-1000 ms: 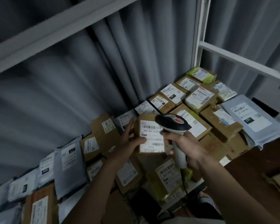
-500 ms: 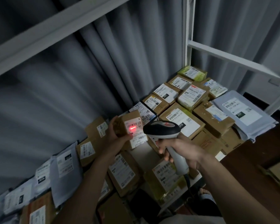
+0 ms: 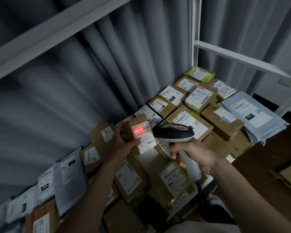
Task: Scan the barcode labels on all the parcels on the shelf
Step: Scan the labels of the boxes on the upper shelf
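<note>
Counting from the head camera: one small brown box (image 3: 138, 132) lifted over the middle of the shelf (image 3: 233, 159), left hand (image 3: 124, 140) wrapped round its side, red line glowing on its label (image 3: 144, 136). One scanner (image 3: 173, 132), right hand (image 3: 191, 153) curled tight on the grip. Roughly ten more boxes at the shelf's right end, several grey mailers along the left. Grey curtain (image 3: 124, 56) behind, white frame (image 3: 194, 39).

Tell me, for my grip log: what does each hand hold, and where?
Left hand grips the small parcel by its left end; right hand holds the scanner by its handle.
</note>
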